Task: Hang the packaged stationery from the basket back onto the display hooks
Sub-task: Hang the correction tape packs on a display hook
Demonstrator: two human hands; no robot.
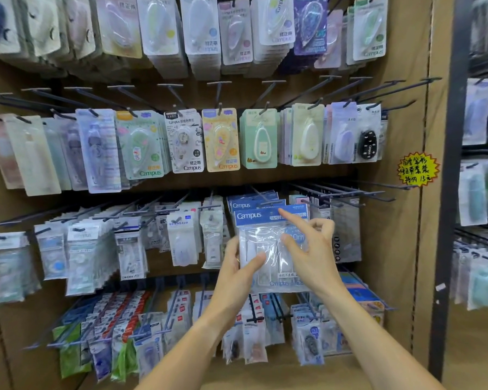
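Campus pack (271, 246), a clear bag w/ a blue top strip, is being held up in front of the display wall, right at the row where more blue Campus packs (251, 204) are hanging. That looks like the reason it is up there: it is the same kind, so it is prob. going on that same hook (265, 199).

The left hand (238, 273) is gripping the pack by its left edge, thumb lying across the front and the other fingers curled behind it, so the bag is staying flat and facing out. The right hand (312, 249) is helping at the top: its first finger is pointing up and touching the blue strip near the hang hole, its thumb is resting on the clear front, and its other fingers are loosely curled, not wrapped round anything. That finger is likely steering the hole toward the hook tip. Whether the hole is already on the hook can't be told, since the finger and strip are hiding it.

Other hooks (378, 197) just to the right are sticking out bare, w/ a yellow star sign (418, 169) on the brown board (400, 249) beside them. Rows of correction tape cards (220, 140) are hanging above. No basket is in view.
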